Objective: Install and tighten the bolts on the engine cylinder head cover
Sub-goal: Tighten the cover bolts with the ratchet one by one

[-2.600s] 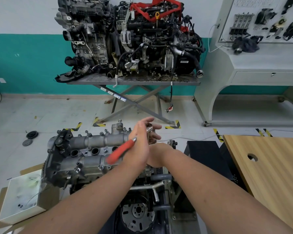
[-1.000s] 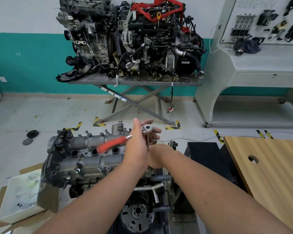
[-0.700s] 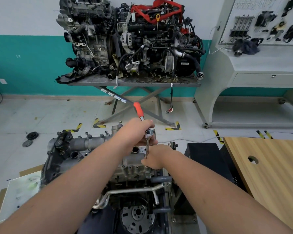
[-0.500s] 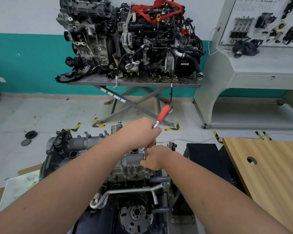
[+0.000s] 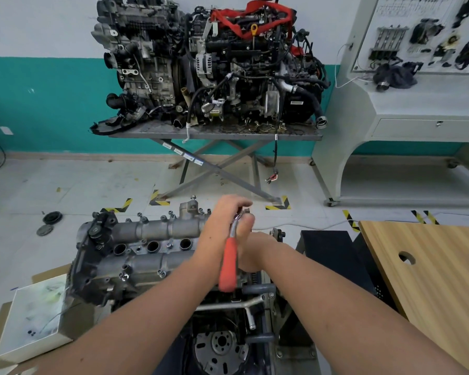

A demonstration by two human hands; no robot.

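Item: cylinder head cover (image 5: pixel 146 247), grey cast metal, seen mounted on an engine at about 8 o'clock from frame centre, with bolts (image 5: pixel 161 272) standing along its edges. Ratchet wrench (image 5: pixel 229 262), red-handled, is seen at the cover's right end, handle pointing toward 6 o'clock. Left hand (image 5: pixel 225 223): grip closed over the ratchet head, fingers curled across its top. Right hand (image 5: pixel 251 251): placed just beside and below the left, largely hidden behind the handle; whether its grip is closed cannot be told. White box (image 5: pixel 31 318) is noted at 8 o'clock on the floor. Wooden surface (image 5: pixel 431 272) is noted at 4 o'clock. Second engine (image 5: pixel 209 63) is kept on a grey stand (image 5: pixel 214 131) at 12 o'clock.
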